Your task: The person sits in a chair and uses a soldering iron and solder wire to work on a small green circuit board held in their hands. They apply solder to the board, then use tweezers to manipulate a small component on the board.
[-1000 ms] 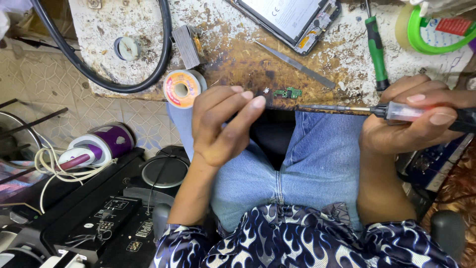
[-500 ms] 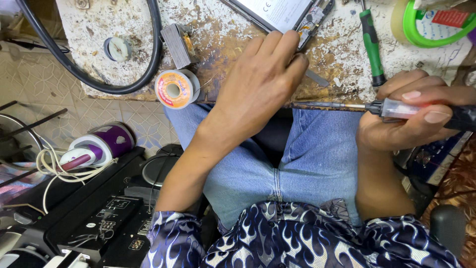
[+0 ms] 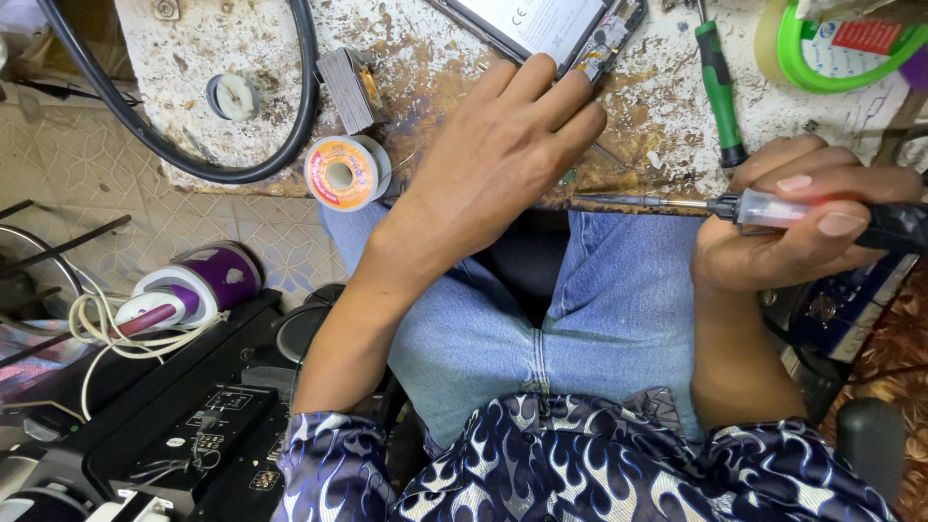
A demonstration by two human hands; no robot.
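My left hand lies palm down over the stained workbench, fingers stretched out with the tips at the edge of an opened phone. Nothing shows in its grip. It covers most of a thin metal tool and a small green circuit board at the bench's front edge. My right hand grips a soldering iron level above my lap. Its thin tip points left, just in front of the bench edge and close to my left wrist.
An orange solder spool sits at the bench's front edge, with a small grey block behind it. A black cable loops on the left. A green screwdriver and green tape roll lie at right. Electronic devices crowd the floor.
My left hand moved from in front of the bench edge, fingers pinched, forward over the bench and flattened out toward the phone. The soldering iron stayed almost still.
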